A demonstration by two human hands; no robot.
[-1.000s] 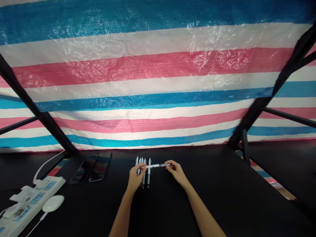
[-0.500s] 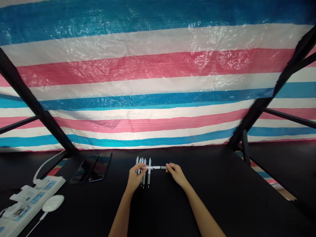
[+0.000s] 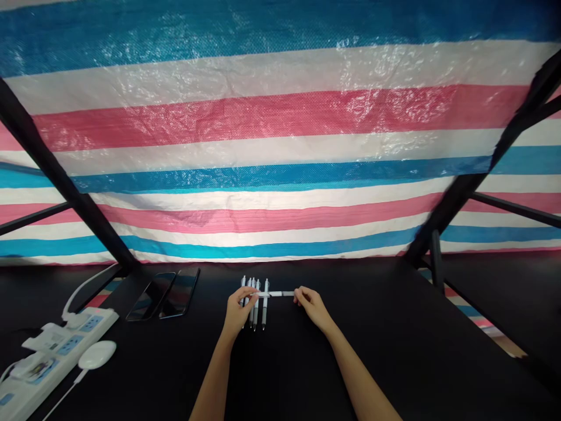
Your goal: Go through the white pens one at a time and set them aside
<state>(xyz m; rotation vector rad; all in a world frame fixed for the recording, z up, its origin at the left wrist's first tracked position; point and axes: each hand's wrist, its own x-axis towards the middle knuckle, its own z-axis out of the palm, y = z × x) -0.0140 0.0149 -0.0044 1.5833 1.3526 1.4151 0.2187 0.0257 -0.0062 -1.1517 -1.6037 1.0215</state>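
Observation:
A white pen with a grey grip [image 3: 276, 294] is held sideways between my two hands. My left hand [image 3: 239, 307] pinches its white end between thumb and fingers. On the other side, the fingertips of my right hand [image 3: 310, 303] close on the grey end, hiding its tip. Beneath the held pen, several white pens [image 3: 256, 304] lie side by side on the black table, pointing toward me. One pen [image 3: 265, 310] lies slightly apart to their right. My left hand partly covers the leftmost ones.
Two dark phones [image 3: 151, 297] lie at the left. Nearer me on that side are a white power strip [image 3: 83, 336] with plugs and cables, and a white round-ended device [image 3: 97, 355] on a cord. Black frame bars [image 3: 458, 207] and a striped sheet [image 3: 280, 219] stand behind the table.
Both hands keep hold of the pen, which has shifted very slightly left. The whole view has moved a little; the pens on the table lie as before.

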